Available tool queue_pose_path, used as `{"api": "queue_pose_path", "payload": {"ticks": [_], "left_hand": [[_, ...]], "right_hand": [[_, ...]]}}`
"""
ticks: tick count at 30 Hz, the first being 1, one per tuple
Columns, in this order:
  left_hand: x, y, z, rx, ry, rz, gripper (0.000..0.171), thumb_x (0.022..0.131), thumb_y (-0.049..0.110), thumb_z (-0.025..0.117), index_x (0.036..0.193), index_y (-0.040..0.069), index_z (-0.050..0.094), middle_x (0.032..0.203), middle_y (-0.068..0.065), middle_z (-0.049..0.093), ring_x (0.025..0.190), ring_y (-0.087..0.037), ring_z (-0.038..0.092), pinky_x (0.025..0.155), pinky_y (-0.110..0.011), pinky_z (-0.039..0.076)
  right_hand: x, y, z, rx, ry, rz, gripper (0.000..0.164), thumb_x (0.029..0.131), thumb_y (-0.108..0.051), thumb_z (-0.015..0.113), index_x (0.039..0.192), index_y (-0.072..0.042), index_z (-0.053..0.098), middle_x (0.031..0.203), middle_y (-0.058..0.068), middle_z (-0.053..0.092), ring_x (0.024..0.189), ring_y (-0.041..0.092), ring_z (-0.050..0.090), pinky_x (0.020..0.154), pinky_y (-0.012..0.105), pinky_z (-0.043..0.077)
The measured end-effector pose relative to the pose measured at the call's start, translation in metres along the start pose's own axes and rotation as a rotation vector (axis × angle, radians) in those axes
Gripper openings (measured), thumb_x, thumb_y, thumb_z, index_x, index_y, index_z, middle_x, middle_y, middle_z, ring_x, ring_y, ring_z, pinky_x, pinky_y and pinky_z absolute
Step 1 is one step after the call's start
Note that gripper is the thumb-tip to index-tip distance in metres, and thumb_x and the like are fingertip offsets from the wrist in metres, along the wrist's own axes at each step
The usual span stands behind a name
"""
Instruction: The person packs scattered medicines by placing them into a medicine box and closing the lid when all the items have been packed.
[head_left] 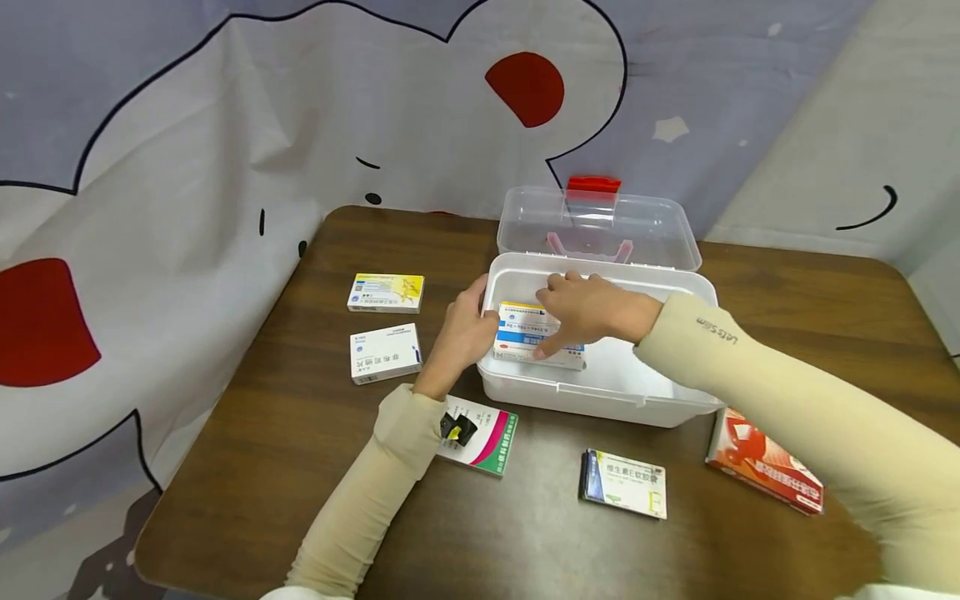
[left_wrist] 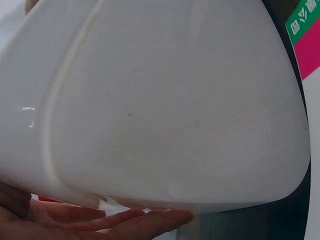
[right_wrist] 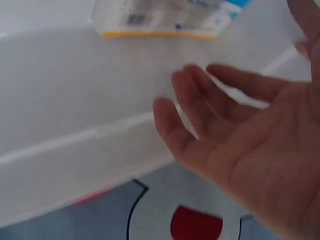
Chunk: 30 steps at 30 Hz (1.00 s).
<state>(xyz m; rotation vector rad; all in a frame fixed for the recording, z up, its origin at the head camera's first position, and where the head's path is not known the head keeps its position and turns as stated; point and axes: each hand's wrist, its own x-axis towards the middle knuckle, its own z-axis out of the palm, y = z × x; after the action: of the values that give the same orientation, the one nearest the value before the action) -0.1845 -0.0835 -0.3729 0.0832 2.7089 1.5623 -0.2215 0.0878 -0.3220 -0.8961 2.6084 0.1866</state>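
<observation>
A white plastic storage box [head_left: 570, 402] stands on the table with its clear lid [head_left: 637, 221] swung open at the back. My left hand [head_left: 461, 333] holds the box's left end, thumb at the rim; in the left wrist view its fingers [left_wrist: 150, 225] lie along the outer wall. Inside, at the left, lies a white and blue medicine box [head_left: 517, 336] with a yellow edge. Over it my right hand [head_left: 588, 312] reaches in, fingers spread and thumb low. The right wrist view shows loosely bent fingers apart from the medicine box [right_wrist: 170, 17].
Two medicine boxes, one yellow and white [head_left: 386, 293] and one white [head_left: 386, 353], lie at the left. A green and pink box [head_left: 487, 437] sits partly under my left wrist. In front are a vitamin E box [head_left: 626, 483] and a red box [head_left: 761, 462]. A printed cloth hangs behind.
</observation>
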Motion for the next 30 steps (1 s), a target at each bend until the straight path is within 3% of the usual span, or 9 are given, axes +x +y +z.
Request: {"api": "queue_pose_path", "payload": {"ticks": [4, 8, 11, 14, 19, 21, 26, 30], "left_hand": [[0.0, -0.001, -0.001, 0.0, -0.001, -0.01, 0.052, 0.083, 0.002, 0.043, 0.134, 0.01, 0.043, 0.11, -0.018, 0.061, 0.092, -0.026, 0.057, 0.085, -0.043, 0.045], [0.0, -0.002, -0.003, 0.002, 0.009, -0.019, 0.052, 0.084, 0.002, 0.043, 0.135, 0.01, 0.042, 0.111, -0.018, 0.06, 0.093, -0.026, 0.057, 0.086, -0.044, 0.045], [0.001, -0.002, -0.004, 0.0, 0.003, -0.029, 0.052, 0.085, 0.002, 0.043, 0.137, 0.01, 0.04, 0.113, -0.017, 0.059, 0.095, -0.025, 0.057, 0.087, -0.044, 0.044], [0.002, -0.002, -0.004, -0.003, -0.004, -0.038, 0.053, 0.085, 0.003, 0.043, 0.138, 0.011, 0.039, 0.115, -0.017, 0.059, 0.096, -0.025, 0.057, 0.088, -0.043, 0.044], [0.002, -0.002, -0.004, -0.011, -0.011, -0.044, 0.054, 0.085, 0.003, 0.042, 0.138, 0.012, 0.04, 0.114, -0.017, 0.059, 0.095, -0.025, 0.057, 0.088, -0.043, 0.044], [0.001, -0.003, -0.003, -0.012, -0.015, -0.044, 0.054, 0.085, 0.003, 0.042, 0.138, 0.013, 0.04, 0.114, -0.017, 0.059, 0.095, -0.025, 0.057, 0.088, -0.043, 0.044], [0.0, -0.002, -0.002, -0.013, -0.01, -0.04, 0.054, 0.084, 0.003, 0.042, 0.138, 0.013, 0.04, 0.114, -0.017, 0.059, 0.096, -0.025, 0.056, 0.089, -0.043, 0.043], [0.0, -0.001, 0.0, -0.018, -0.021, -0.036, 0.054, 0.085, 0.003, 0.042, 0.138, 0.013, 0.039, 0.114, -0.017, 0.059, 0.095, -0.024, 0.057, 0.088, -0.043, 0.044]], "right_hand": [[-0.03, 0.013, -0.021, 0.174, -0.004, -0.037, 0.094, 0.073, -0.057, 0.067, 0.143, -0.007, 0.028, 0.134, 0.016, 0.041, 0.12, 0.031, 0.041, 0.097, 0.05, 0.035], [-0.069, 0.031, -0.034, 0.351, 0.125, -0.068, 0.091, 0.076, -0.055, 0.065, 0.145, -0.015, 0.02, 0.135, 0.013, 0.041, 0.123, 0.027, 0.04, 0.098, 0.049, 0.034], [-0.097, 0.046, -0.032, 0.44, 0.259, -0.066, 0.082, 0.078, -0.051, 0.065, 0.143, -0.021, 0.026, 0.126, 0.005, 0.047, 0.115, 0.023, 0.045, 0.092, 0.047, 0.039], [-0.122, 0.059, -0.02, 0.478, 0.394, -0.025, 0.07, 0.078, -0.044, 0.068, 0.137, -0.021, 0.037, 0.12, 0.0, 0.05, 0.108, 0.019, 0.049, 0.086, 0.04, 0.041], [-0.152, 0.079, 0.011, 0.517, 0.555, 0.075, 0.055, 0.078, -0.033, 0.072, 0.126, -0.026, 0.049, 0.114, -0.007, 0.053, 0.097, 0.008, 0.05, 0.079, 0.015, 0.039], [-0.161, 0.085, 0.023, 0.546, 0.584, 0.105, 0.052, 0.077, -0.03, 0.073, 0.124, -0.029, 0.05, 0.113, -0.01, 0.053, 0.096, 0.005, 0.048, 0.075, 0.007, 0.036], [-0.178, 0.098, 0.048, 0.578, 0.65, 0.122, 0.05, 0.076, -0.021, 0.075, 0.121, -0.025, 0.054, 0.114, -0.007, 0.053, 0.096, -0.002, 0.046, 0.077, 0.005, 0.033], [-0.189, 0.108, 0.066, 0.591, 0.64, 0.161, 0.051, 0.076, -0.02, 0.075, 0.123, -0.021, 0.054, 0.118, -0.001, 0.052, 0.095, -0.007, 0.043, 0.078, 0.003, 0.029]]}}
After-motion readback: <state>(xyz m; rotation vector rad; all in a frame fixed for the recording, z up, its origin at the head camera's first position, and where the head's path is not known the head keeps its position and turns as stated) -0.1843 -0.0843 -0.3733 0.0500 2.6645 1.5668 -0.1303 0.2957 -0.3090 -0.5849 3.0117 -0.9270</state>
